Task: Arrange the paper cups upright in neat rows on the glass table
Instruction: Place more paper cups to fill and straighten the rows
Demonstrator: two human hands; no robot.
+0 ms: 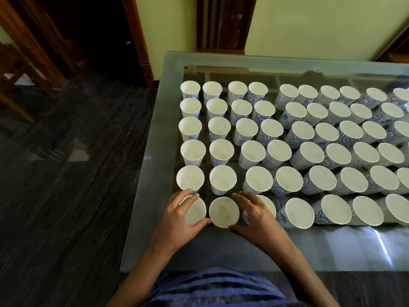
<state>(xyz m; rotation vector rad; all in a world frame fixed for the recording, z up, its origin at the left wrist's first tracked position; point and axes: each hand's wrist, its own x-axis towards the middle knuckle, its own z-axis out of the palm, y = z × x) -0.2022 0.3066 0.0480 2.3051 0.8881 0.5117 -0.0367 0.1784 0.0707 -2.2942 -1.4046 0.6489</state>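
Several white paper cups with blue wave print stand upright in rows on the glass table (155,151). In the nearest row, my left hand (177,220) curls around the leftmost cup (195,212), fingers at its far side and thumb at its near rim. My right hand (256,216) curves over the third cup (269,204), which it mostly hides; its thumb lies by the near rim of the middle cup (224,212) standing between both hands.
The table's left edge (141,173) and near edge (221,270) drop to a dark floor. A bare glass strip (332,247) runs along the near right. A wooden chair (20,69) stands at far left, a yellow wall (309,23) behind.
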